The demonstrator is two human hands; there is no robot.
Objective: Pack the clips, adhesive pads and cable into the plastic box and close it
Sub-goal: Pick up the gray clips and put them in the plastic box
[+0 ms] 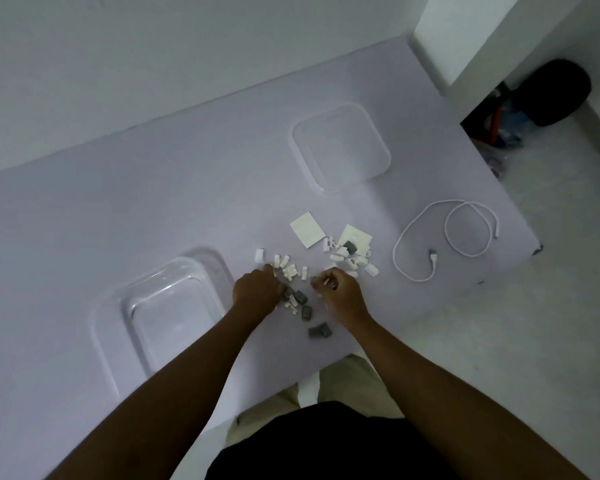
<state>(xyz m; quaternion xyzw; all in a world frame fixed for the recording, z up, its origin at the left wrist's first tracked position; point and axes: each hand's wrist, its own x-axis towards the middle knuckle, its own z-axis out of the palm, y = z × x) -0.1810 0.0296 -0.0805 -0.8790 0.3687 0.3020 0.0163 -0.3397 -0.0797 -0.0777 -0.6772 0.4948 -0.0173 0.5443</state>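
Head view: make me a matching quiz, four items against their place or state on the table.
Items:
1. plastic box
2. lid
3. cable
4. clips

Places or states:
A. loosely looped, to the right of the right hand
B. scattered between and around both hands
C. open, to the left of the left hand
D. flat on the far side of the table, beyond the adhesive pads

Pairs: 1-C, 2-D, 3-A, 4-B.
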